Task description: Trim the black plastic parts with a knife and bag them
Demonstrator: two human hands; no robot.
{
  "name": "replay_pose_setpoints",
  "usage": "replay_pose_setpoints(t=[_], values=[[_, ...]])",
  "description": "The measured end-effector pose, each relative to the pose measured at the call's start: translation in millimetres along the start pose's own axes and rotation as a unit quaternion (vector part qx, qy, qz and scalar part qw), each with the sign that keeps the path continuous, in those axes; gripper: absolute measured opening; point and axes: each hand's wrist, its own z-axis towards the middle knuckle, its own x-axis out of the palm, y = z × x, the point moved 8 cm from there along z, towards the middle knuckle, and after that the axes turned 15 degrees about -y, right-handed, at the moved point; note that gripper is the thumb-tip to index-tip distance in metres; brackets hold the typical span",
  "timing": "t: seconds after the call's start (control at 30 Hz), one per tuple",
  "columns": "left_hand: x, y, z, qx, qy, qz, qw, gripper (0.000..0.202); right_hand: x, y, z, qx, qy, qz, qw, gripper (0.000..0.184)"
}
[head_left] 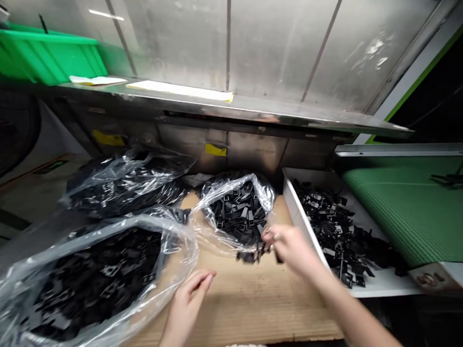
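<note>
My right hand (291, 246) reaches forward over the cardboard sheet (250, 300), fingers pinched on small black plastic parts (253, 254) spilling from the mouth of a small clear bag (238, 206). My left hand (191, 293) rests on the cardboard beside the rim of a large clear bag (95, 275) full of black parts; its fingers are together and slightly curled, and I see nothing in them.
A second large bag of black parts (121, 182) lies at the back left. A white tray (379, 282) holding several black parts sits on the right, beside a green conveyor belt (408, 205). A metal shelf (233, 110) carries papers and a green bin (45, 55).
</note>
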Motion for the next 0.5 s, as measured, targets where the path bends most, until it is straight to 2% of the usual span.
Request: replay_pose_setpoints(t=[0.07, 0.1, 0.13, 0.2, 0.3, 0.4, 0.5], values=[[-6.2, 11, 7, -0.005, -0.024, 0.007, 1.0, 0.029, 72, 17, -39, -0.014, 0.082, 0.011, 0.997, 0.021], [-9.4, 20, 7, -0.012, -0.028, 0.013, 0.999, 0.03, 100, 21, -53, -0.015, 0.108, 0.012, 0.994, 0.017], [-12.8, 29, 7, -0.02, -0.03, 0.019, 0.999, 0.032, 124, 24, -64, -0.015, 0.129, 0.013, 0.991, 0.013], [-20.3, 46, 4, -0.034, -0.031, 0.028, 0.999, 0.035, 157, 25, -75, -0.002, 0.156, 0.022, 0.988, 0.015], [-27.8, 60, -1, -0.044, -0.025, 0.04, 0.998, 0.038, 172, 18, -81, 0.045, 0.166, 0.055, 0.983, 0.022], [-27.8, 60, -3, -0.039, -0.005, 0.051, 0.998, 0.039, 162, -7, -89, 0.128, 0.139, 0.105, 0.976, 0.021], [-22.3, 55, -3, -0.024, 0.025, 0.064, 0.997, 0.038, 146, -50, -111, 0.239, 0.095, 0.165, 0.952, 0.022]])
